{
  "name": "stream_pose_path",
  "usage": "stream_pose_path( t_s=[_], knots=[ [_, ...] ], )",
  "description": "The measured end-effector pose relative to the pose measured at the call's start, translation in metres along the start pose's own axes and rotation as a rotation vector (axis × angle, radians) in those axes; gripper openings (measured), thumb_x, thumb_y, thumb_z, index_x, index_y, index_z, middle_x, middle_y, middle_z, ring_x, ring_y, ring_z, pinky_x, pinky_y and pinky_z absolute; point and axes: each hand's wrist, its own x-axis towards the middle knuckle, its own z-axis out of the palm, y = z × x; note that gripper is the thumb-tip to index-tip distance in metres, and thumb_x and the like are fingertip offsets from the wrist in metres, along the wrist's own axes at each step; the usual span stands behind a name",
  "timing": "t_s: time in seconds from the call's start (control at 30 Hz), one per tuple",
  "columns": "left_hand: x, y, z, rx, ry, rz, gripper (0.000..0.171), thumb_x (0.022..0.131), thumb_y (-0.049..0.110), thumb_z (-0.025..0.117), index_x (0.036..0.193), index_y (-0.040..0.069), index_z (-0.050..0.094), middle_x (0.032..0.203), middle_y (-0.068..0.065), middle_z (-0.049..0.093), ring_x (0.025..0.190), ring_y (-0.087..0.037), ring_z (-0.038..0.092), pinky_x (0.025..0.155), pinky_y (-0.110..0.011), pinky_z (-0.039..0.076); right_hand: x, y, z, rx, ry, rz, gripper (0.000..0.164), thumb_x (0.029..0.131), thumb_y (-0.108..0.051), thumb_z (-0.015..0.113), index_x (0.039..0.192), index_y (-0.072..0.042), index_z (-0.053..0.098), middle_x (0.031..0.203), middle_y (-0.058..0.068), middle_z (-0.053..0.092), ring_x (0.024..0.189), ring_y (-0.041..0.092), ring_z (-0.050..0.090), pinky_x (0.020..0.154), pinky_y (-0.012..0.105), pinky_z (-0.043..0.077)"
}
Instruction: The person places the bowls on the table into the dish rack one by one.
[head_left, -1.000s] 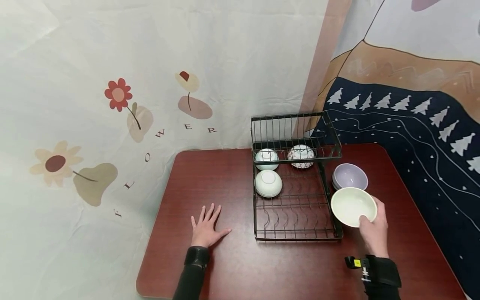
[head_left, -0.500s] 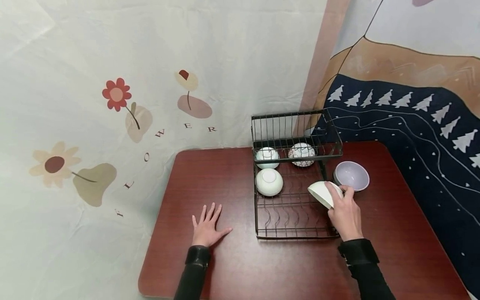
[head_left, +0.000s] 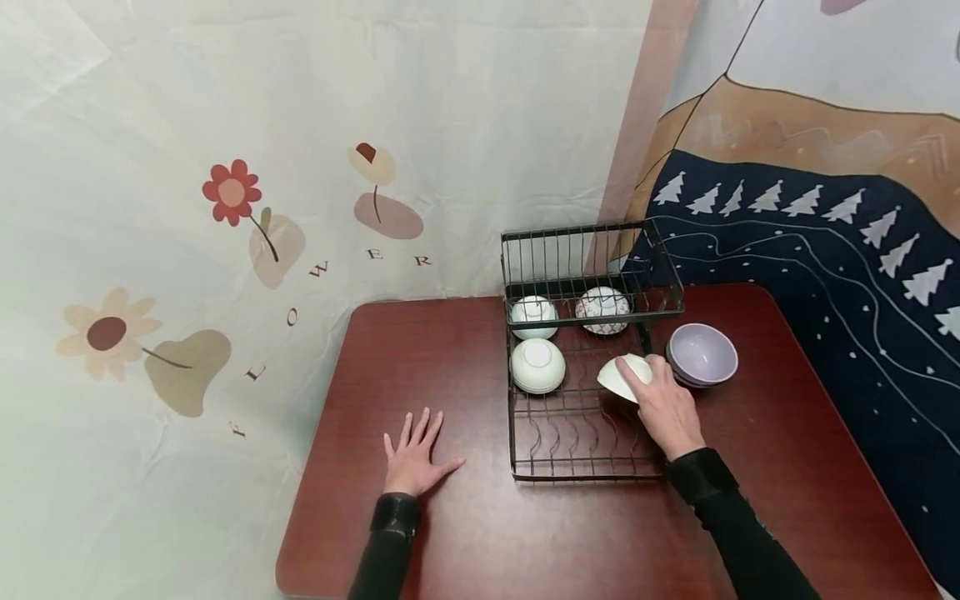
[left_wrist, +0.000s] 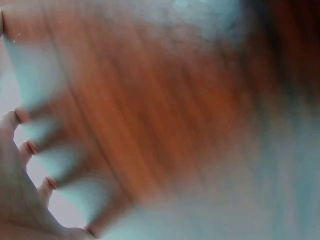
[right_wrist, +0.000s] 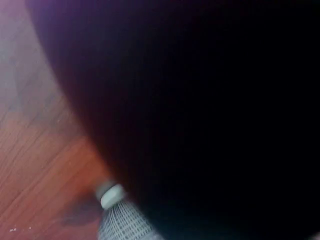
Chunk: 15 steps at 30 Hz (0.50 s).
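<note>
In the head view my right hand [head_left: 670,408] grips a cream bowl [head_left: 619,381], thumb on one side and fingers over the other. The bowl is tilted, mouth turned downward, over the right part of the black wire dish rack [head_left: 592,478]. Left of it in the rack, a pale green-white bowl [head_left: 537,367] lies upside down. My left hand [head_left: 412,468] rests on the table with fingers spread; its fingertips also show at the left edge of the left wrist view. A dark shape fills most of the right wrist view, hiding the right hand and bowl.
Lavender bowls [head_left: 703,353] are stacked right of the rack. Under the rack's raised upper shelf [head_left: 592,318] lie an upturned white bowl [head_left: 533,310] and a patterned bowl [head_left: 603,305]. The red-brown table [head_left: 465,542] reaches a fabric-covered wall [head_left: 450,108].
My right hand has carried the cream bowl leftward from beside the lavender bowls to over the rack, turning it from mouth up to mouth down. My left hand has stayed in place.
</note>
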Motion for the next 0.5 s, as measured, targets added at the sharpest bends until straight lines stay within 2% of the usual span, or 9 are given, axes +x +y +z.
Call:
stream_pose_path(
  t_s=[0.23, 0.5],
  knots=[
    [0.0014, -0.0017, -0.0026, 0.0, -0.009, -0.008, 0.103, 0.089, 0.078, 0.071, 0.173, 0.028, 0.04, 0.183, -0.008, 0.033, 0.173, -0.042, 0.021, 0.128, -0.087, 0.009, 0.0031, 0.003, 0.0039, -0.028, -0.053, -0.084, 0.076, 0.078, 0.018, 0.08, 0.146, -0.013, 0.065, 0.125, 0.031, 0.052, 0.094, 0.04, 0.055, 0.051, 0.04, 0.043],
    [0.0017, 0.0012, -0.0003, -0.002, -0.017, -0.008, 0.103, 0.089, 0.077, 0.071, 0.173, 0.027, 0.039, 0.183, -0.008, 0.033, 0.173, -0.042, 0.02, 0.129, -0.087, 0.008, -0.0028, 0.0051, 0.0105, -0.082, -0.047, -0.082, 0.068, 0.083, 0.015, 0.076, 0.144, -0.012, 0.068, 0.122, 0.029, 0.052, 0.096, 0.041, 0.053, 0.047, 0.039, 0.044]
  ],
)
